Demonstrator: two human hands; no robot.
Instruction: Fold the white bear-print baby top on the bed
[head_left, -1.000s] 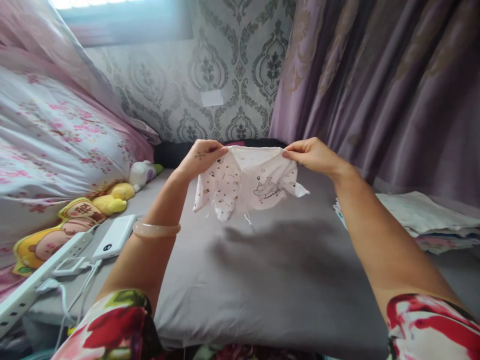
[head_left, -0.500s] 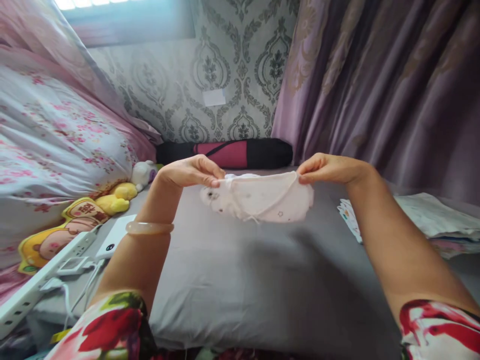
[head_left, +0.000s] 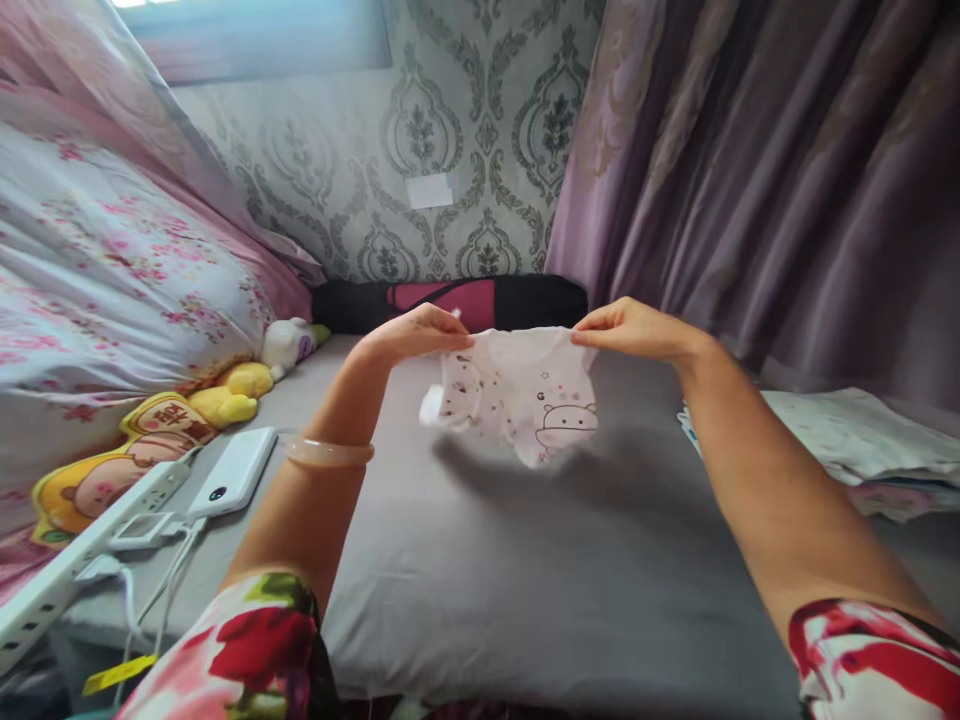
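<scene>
Between my two hands hangs a small white baby shirt, printed with a cartoon animal and little dark figures. My left hand pinches its upper left corner, and a pale bangle circles that wrist. The upper right corner is pinched between the thumb and fingers of my right hand. The shirt is held above the grey bed sheet, its lower edge hanging loose over its own shadow.
A stack of folded clothes lies at the right. On the left are a white power strip with cables, a white power bank and several plush toys. A black and pink long bag rests against the wall.
The shirt has dropped open from a bunched roll, so its animal print now shows. My hands have come slightly closer together and risen a little.
</scene>
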